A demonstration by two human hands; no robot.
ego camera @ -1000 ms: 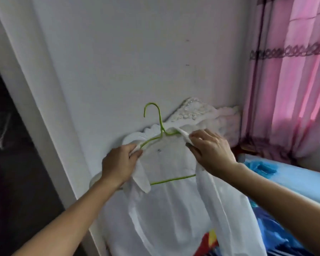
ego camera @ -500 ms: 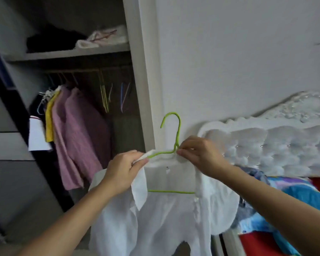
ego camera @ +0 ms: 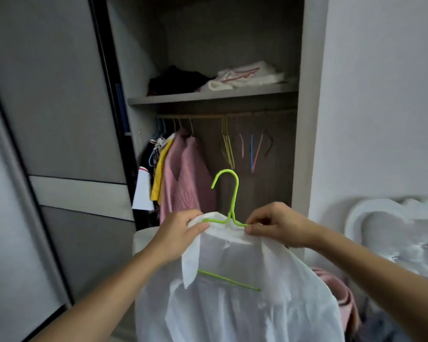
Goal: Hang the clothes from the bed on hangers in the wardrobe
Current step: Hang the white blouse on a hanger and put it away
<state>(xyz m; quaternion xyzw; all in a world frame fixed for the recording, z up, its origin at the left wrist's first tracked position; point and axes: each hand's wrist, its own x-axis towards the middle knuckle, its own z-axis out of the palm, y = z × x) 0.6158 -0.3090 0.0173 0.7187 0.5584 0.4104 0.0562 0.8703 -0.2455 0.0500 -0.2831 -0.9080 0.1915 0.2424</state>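
White shirt [ego camera: 245, 304], pinched onto the green hanger [ego camera: 234, 193] by my left hand [ego camera: 181, 233] and right hand [ego camera: 274, 225], could slide off a shoulder if I release before hooking the rail [ego camera: 208, 116].

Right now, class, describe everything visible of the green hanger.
The hanger is bright green and thin, like coated wire, with a top hook, sloping shoulders and a straight bottom bar. It is upright before the open wardrobe, hook free, not yet on the rail. A white shirt drapes over it, hiding its shoulder ends. The left hand grips the shirt-covered left shoulder; the right hand pinches the right one.
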